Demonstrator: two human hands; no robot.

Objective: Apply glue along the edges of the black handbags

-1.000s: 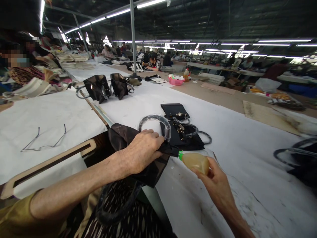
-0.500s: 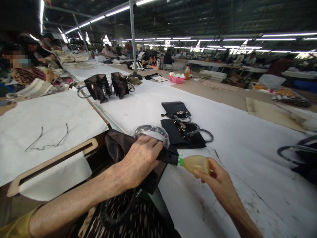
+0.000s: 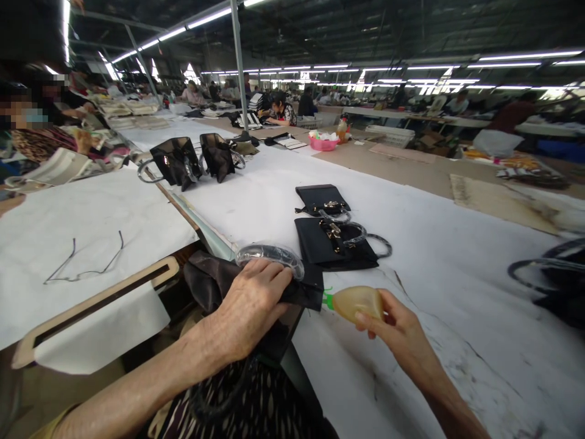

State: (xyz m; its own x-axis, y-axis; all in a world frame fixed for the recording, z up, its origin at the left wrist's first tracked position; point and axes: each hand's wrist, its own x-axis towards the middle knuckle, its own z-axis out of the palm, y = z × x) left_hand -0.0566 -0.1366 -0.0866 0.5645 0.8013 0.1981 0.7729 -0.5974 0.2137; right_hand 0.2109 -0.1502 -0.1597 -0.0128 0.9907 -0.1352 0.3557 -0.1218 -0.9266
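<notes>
My left hand (image 3: 251, 305) is closed on a black handbag (image 3: 208, 277) that hangs over the table's near edge. Its handle (image 3: 269, 255), wrapped in clear plastic, arches just beyond my knuckles. In my right hand (image 3: 395, 323) is a yellowish squeeze bottle (image 3: 357, 303) with a green nozzle, lying sideways and pointing left. The nozzle tip is at the edge of the bag's black panel (image 3: 313, 286); whether they touch I cannot tell. Just beyond lie a black handbag (image 3: 326, 244) with gold hardware and a smaller black bag piece (image 3: 322, 198).
Two black bags (image 3: 173, 161) stand farther back on the white-covered table (image 3: 256, 201). Eyeglasses (image 3: 86, 268) lie on the left table, near a slotted wooden frame (image 3: 95, 305). A pink basket (image 3: 323, 143) sits at the back. More black bags (image 3: 562, 292) are at right. Co-workers sit around.
The whole view has shifted slightly. The bag and its wrapped handle have tilted a little lower and to the left under my left hand; the bottle stays at the panel's edge.
</notes>
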